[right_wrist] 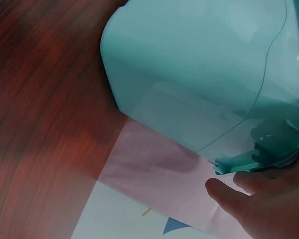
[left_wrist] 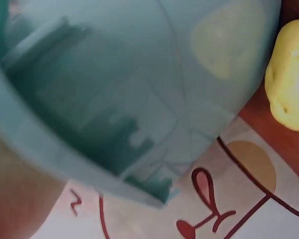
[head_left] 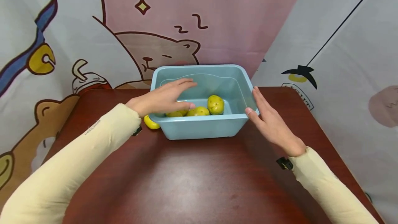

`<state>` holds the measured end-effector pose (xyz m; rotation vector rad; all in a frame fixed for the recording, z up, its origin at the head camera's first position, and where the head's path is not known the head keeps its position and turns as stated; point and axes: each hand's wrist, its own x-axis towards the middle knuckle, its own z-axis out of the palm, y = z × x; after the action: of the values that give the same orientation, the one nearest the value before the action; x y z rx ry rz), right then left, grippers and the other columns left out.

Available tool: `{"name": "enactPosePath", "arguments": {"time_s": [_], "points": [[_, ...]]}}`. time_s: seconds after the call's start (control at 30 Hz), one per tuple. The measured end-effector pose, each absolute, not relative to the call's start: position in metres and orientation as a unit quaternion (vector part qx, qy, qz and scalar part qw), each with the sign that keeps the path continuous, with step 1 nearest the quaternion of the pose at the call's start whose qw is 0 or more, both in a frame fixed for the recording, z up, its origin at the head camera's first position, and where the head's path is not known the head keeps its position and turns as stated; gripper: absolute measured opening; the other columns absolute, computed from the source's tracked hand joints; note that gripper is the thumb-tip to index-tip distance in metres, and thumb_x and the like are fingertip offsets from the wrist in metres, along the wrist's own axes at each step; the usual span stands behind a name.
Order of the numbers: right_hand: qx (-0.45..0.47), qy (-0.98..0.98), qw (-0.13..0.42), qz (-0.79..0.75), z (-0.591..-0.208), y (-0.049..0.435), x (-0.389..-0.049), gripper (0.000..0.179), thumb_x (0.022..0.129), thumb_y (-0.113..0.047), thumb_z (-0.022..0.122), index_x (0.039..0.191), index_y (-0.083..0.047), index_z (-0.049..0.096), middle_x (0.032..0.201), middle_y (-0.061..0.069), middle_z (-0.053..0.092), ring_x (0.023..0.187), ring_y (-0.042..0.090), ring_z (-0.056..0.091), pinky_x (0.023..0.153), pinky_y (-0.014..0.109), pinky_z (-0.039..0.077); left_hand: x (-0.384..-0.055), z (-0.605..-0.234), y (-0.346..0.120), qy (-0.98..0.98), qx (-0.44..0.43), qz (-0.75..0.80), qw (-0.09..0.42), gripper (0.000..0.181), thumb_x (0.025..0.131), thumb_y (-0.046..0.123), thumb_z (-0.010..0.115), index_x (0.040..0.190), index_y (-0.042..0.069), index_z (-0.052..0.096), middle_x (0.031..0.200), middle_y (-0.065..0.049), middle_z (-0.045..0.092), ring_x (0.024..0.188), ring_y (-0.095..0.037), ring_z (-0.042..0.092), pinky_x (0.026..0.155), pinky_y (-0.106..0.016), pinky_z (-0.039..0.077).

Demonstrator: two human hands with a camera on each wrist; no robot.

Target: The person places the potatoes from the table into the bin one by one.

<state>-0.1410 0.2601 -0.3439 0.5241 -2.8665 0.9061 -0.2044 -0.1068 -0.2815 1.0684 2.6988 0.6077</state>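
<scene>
A light blue plastic bin (head_left: 202,127) stands on the table with several yellow-green potatoes (head_left: 216,105) inside. Just outside its left end lies another potato (head_left: 151,123), also close to the bin in the left wrist view. Stretched across the left rim is my left hand (head_left: 164,96), fingers straight above the bin's inside and the thumb over the potatoes; it holds nothing. My right hand (head_left: 273,123) lies along the right rim with straight fingers, thumb by the front right corner. In the right wrist view its fingertips (right_wrist: 219,190) are beside the rim.
The dark red-brown wooden table (head_left: 186,182) extends in front of the bin. Behind it hangs a cloth (head_left: 236,16) printed with cartoon bears, and its lower part meets the table's back edge.
</scene>
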Motion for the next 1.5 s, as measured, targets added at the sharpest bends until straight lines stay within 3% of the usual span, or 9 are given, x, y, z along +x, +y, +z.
{"name": "enactPosePath", "arguments": {"time_s": [0.3,0.53,0.67,0.9,1.2,1.37,1.5], "points": [[0.165,-0.939,0.041,0.300,-0.342,0.261,-0.139,0.080,0.107,-0.046,0.052,0.168,-0.019,0.008,0.173,-0.007,0.003,0.157,0.033,0.017,0.117,0.067,0.027,-0.177,-0.286,-0.141,0.882,0.356,0.300,-0.074,0.060,0.101,0.041,0.066,0.154,0.017,0.050,0.159,0.002,0.044,0.144,-0.020,0.043,0.116,-0.049,0.038],[0.165,-0.936,0.042,0.307,-0.343,0.262,-0.139,0.078,0.107,-0.041,0.053,0.168,-0.019,0.009,0.173,-0.006,0.003,0.157,0.034,0.017,0.117,0.068,0.025,-0.165,-0.305,-0.164,0.836,0.332,0.373,-0.225,0.045,0.098,0.016,0.070,0.142,0.008,0.061,0.148,-0.004,0.055,0.136,-0.024,0.052,0.111,-0.046,0.043],[0.164,-0.935,0.041,0.312,-0.343,0.261,-0.139,0.079,0.107,-0.042,0.052,0.168,-0.020,0.008,0.173,-0.006,0.002,0.157,0.035,0.017,0.116,0.069,0.025,-0.162,-0.318,-0.180,0.828,0.278,0.412,-0.259,0.045,0.099,0.016,0.068,0.143,0.009,0.061,0.148,-0.003,0.055,0.134,-0.025,0.053,0.112,-0.046,0.041],[0.166,-0.935,0.043,0.311,-0.344,0.260,-0.139,0.078,0.107,-0.041,0.052,0.168,-0.019,0.009,0.173,-0.006,0.003,0.157,0.035,0.018,0.117,0.068,0.025,-0.163,-0.350,-0.213,0.846,0.196,0.456,-0.195,0.049,0.106,0.032,0.057,0.152,0.016,0.053,0.153,-0.003,0.050,0.141,-0.027,0.045,0.116,-0.053,0.036],[0.172,-0.933,0.048,0.311,-0.345,0.259,-0.141,0.077,0.108,-0.042,0.051,0.168,-0.018,0.010,0.173,-0.005,0.004,0.156,0.036,0.019,0.116,0.069,0.026,-0.178,-0.386,-0.234,0.873,0.160,0.458,-0.053,0.053,0.112,0.037,0.042,0.160,0.014,0.040,0.165,-0.007,0.037,0.151,-0.032,0.032,0.120,-0.062,0.024],[0.171,-0.933,0.046,0.313,-0.344,0.259,-0.141,0.077,0.107,-0.040,0.052,0.168,-0.019,0.010,0.173,-0.006,0.004,0.156,0.037,0.020,0.115,0.069,0.027,-0.186,-0.394,-0.236,0.872,0.135,0.467,0.054,0.063,0.110,0.054,0.033,0.163,0.020,0.035,0.167,-0.003,0.033,0.154,-0.030,0.026,0.121,-0.065,0.018],[0.170,-0.933,0.044,0.314,-0.344,0.259,-0.140,0.077,0.107,-0.039,0.053,0.168,-0.019,0.009,0.173,-0.006,0.004,0.156,0.037,0.020,0.115,0.069,0.027,-0.192,-0.400,-0.236,0.864,0.119,0.477,0.109,0.071,0.107,0.064,0.029,0.163,0.022,0.034,0.168,-0.002,0.029,0.156,-0.029,0.021,0.122,-0.066,0.013]]}}
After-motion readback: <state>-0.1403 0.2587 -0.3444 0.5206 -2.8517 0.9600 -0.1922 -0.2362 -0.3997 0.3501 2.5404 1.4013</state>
